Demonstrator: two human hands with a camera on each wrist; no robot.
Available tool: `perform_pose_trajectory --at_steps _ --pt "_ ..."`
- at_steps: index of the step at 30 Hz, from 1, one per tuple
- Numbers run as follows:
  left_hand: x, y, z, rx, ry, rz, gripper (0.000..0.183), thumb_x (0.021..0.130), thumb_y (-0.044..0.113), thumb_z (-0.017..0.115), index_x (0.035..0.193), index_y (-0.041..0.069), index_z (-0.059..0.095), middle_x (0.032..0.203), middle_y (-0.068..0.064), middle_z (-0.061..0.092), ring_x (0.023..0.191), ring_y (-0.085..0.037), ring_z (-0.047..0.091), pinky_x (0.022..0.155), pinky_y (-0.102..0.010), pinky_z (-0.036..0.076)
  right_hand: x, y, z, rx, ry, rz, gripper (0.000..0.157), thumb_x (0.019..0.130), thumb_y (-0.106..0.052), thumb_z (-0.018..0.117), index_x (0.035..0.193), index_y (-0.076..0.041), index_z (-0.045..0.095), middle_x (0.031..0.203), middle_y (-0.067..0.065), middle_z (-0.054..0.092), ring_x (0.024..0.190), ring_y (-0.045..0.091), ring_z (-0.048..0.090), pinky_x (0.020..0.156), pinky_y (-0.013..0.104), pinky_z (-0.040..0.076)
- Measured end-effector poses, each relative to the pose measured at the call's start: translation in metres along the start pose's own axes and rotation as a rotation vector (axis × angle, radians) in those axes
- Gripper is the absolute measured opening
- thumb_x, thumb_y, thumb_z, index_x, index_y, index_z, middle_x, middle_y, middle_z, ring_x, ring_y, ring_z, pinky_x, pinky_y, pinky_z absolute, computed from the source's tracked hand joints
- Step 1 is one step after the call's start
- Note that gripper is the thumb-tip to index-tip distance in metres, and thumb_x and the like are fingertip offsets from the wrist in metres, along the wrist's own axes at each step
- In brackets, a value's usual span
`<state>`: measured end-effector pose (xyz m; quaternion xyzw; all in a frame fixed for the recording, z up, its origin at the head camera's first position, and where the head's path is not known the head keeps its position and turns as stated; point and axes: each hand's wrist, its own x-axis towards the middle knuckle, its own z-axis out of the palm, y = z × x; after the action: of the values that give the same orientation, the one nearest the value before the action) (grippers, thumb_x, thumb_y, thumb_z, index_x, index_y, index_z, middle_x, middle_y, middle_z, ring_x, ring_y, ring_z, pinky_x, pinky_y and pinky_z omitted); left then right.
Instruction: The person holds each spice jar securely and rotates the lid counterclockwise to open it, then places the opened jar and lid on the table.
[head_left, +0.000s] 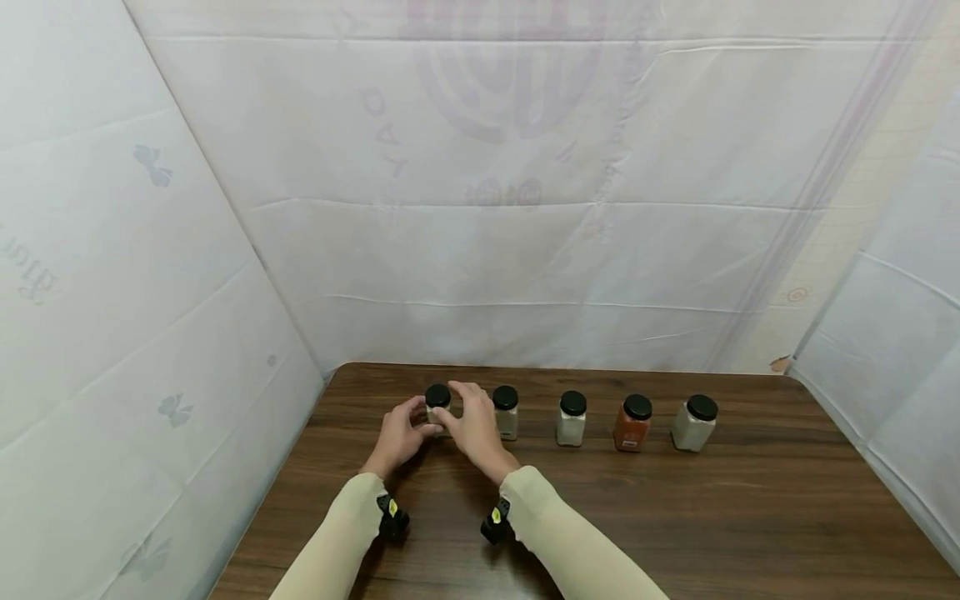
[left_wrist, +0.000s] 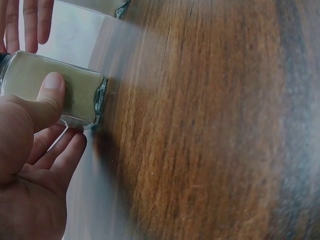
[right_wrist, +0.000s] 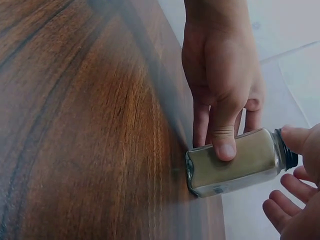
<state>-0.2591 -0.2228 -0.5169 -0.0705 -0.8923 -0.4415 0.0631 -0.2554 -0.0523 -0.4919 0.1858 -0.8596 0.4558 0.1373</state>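
Note:
My left hand (head_left: 400,435) grips a clear square glass jar (right_wrist: 247,162) at the left end of a row, its thumb flat on one side and its fingers behind. Greenish-tan powder fills the jar, and a black lid (head_left: 438,394) tops it. At the lid, my right hand (head_left: 477,427) touches the edge with its thumb. The right hand's other fingers (left_wrist: 31,22) are extended and apart from the glass in the left wrist view. Whether the jar's base touches the table is hard to tell.
Rightward along the brown wooden table (head_left: 600,517) stand a pale jar (head_left: 507,423), a whitish jar (head_left: 571,429), a jar of orange-red powder (head_left: 632,432) and another pale jar (head_left: 692,431), all black-lidded. White sheeting (head_left: 480,250) hangs behind the table and at both sides.

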Motion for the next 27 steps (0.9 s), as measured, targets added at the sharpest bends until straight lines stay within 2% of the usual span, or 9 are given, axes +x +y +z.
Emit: perform_pose_trajectory --at_steps 11,19,27 --pt "-0.0014 -0.0007 0.0014 0.015 -0.002 0.004 0.041 0.089 0.013 0.081 0.128 0.005 0.067 0.123 -0.015 0.072 0.117 -0.032 0.067 0.1 -0.052 0.052 0.0026 0.0002 0.0038 0.006 0.007 -0.005 0.048 0.095 -0.025 0.077 0.137 -0.007 0.064 0.133 0.012 0.063 0.123 0.036 0.057 0.101 0.053 0.049" --pt "-0.0007 -0.0007 0.0002 0.021 0.0 0.025 0.042 0.09 0.011 0.08 0.129 0.003 0.066 0.125 -0.018 0.07 0.119 -0.034 0.066 0.101 -0.053 0.051 0.0049 0.0002 0.0048 -0.009 0.014 -0.003 0.044 0.096 -0.026 0.075 0.135 -0.008 0.065 0.129 0.01 0.065 0.114 0.03 0.058 0.094 0.048 0.053" --pt "-0.0011 -0.0006 -0.0005 0.024 -0.002 0.031 0.043 0.09 0.011 0.08 0.129 0.003 0.066 0.125 -0.019 0.07 0.118 -0.035 0.066 0.1 -0.053 0.052 0.0055 0.0023 0.0072 -0.011 0.014 -0.01 0.045 0.096 -0.025 0.075 0.135 -0.005 0.065 0.129 0.01 0.065 0.114 0.03 0.059 0.093 0.048 0.053"
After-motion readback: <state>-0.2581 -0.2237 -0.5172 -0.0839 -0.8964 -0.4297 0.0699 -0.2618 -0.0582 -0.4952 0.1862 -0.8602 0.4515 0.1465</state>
